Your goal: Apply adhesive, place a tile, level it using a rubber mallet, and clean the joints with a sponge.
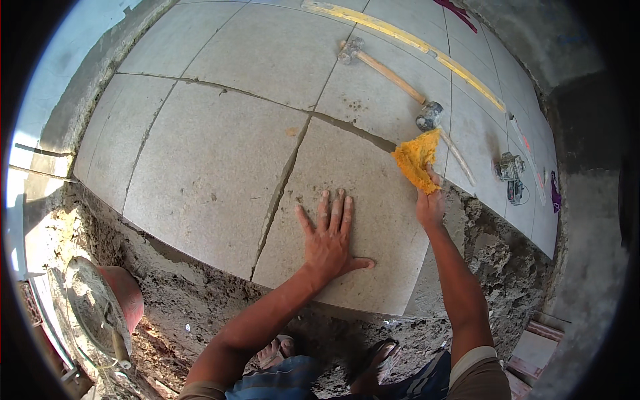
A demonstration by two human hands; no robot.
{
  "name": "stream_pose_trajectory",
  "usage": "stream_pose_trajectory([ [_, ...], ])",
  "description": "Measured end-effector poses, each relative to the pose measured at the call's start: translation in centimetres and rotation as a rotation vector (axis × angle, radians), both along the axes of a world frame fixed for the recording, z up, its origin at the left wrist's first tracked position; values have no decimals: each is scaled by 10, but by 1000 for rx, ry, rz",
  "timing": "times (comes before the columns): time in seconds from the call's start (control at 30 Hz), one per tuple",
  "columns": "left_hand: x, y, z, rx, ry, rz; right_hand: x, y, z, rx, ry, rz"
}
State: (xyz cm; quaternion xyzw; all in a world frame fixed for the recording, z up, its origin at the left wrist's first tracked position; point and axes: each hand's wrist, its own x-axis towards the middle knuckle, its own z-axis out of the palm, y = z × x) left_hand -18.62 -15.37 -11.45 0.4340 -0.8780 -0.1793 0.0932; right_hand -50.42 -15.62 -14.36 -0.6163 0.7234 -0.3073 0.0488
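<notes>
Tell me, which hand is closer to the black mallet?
Right. The right hand, holding the yellow sponge, is just below the mallet in view; the left hand lies flat on the tile, farther off, lower left.

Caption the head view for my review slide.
Left hand spread flat on a floor tile, right hand holding a yellow sponge near its edge; a wooden-handled hammer lies beyond.

Watching from afar, I can read no words, labels, numbers or signs anywhere in view, from the frame's upper left to its lower right.
</notes>
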Motion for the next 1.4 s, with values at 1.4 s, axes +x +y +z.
stream_pose_trajectory([
  [1.4, 3, -2, 1, 97, 102, 26, 123, -188, 44, 545, 309, -169],
])
